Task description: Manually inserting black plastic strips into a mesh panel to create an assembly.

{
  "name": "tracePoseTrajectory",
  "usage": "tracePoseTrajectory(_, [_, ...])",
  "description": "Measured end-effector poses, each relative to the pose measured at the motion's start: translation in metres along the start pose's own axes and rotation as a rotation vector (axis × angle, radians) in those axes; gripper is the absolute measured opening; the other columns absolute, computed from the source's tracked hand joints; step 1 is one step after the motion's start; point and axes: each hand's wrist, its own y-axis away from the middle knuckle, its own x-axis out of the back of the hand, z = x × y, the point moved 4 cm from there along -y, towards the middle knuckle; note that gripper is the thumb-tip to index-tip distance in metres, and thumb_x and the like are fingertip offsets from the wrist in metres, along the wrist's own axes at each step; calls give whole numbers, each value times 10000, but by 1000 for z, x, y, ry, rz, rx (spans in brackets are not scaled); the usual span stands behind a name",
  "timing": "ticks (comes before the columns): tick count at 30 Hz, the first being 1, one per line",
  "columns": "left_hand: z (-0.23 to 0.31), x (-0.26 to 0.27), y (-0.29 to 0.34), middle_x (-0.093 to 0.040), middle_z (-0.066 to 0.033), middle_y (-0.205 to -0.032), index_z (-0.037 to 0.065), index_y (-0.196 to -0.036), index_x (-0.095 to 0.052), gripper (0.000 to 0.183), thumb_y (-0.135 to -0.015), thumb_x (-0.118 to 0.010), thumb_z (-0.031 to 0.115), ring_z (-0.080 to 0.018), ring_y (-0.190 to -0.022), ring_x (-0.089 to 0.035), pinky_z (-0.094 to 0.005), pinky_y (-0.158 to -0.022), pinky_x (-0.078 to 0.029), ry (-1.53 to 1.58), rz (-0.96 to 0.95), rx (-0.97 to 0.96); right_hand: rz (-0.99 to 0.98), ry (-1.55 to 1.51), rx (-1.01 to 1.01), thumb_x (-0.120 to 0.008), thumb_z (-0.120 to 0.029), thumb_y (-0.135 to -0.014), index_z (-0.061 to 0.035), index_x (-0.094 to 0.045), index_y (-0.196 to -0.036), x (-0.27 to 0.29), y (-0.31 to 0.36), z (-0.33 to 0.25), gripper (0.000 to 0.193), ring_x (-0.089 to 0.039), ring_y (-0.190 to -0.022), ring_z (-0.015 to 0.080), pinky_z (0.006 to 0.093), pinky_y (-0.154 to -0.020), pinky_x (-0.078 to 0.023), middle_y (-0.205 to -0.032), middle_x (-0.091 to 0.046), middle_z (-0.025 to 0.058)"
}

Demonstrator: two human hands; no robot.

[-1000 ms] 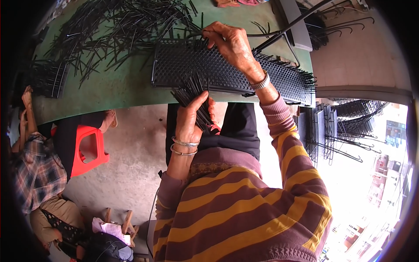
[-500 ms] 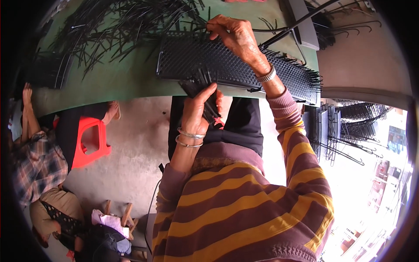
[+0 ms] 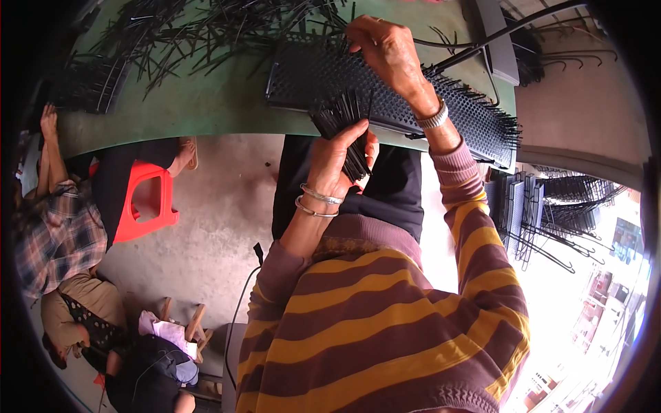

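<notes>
In my left hand (image 3: 337, 155) is a bundle of thin black sticks (image 3: 341, 113), their ends fanned upward between thumb and fingers. It is held just off the table's front edge, beside a long black perforated tray (image 3: 296, 79). My right hand (image 3: 389, 58) is over the tray's far side, thumb and fingertips pinched together. Whatever lies between those fingertips is too small to make out. Along the tray's right end, several black sticks (image 3: 506, 127) stand up out of the holes.
Loose black sticks (image 3: 186, 34) are heaped on the green table (image 3: 179, 113). A black bar (image 3: 509, 31) slants across at the right. Racks with hooks (image 3: 530, 206) hang beyond the table's right end. A co-worker (image 3: 62, 234) sits at the left, near a red stool (image 3: 155, 199).
My right hand has risen slightly away from the tray. The bundle in my left hand is now more upright and fanned. The whole view has shifted a little.
</notes>
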Motion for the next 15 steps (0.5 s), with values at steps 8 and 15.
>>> tracePoseTrajectory(8, [-4,-3,1,-595,-84,-648,-6,-778,-609,176,-856,-663,142,-145,-515,-560,-258,-467,-453,-10,-3,13,-43,-21,30,-588,-31,-869,3,-636,-938,2,5,-6,91,-697,-709,188,293,-588,-518,-797,-672,118])
tracePoseTrajectory(15, [-6,-4,1,-583,-78,-617,-5,-744,-609,211,-858,-658,166,-151,-485,-542,-251,-457,-441,-56,42,-10,-1,-100,-95,-574,-51,-888,13,-631,-922,3,3,0,91,-698,-698,198,300,-579,-515,-774,-664,120])
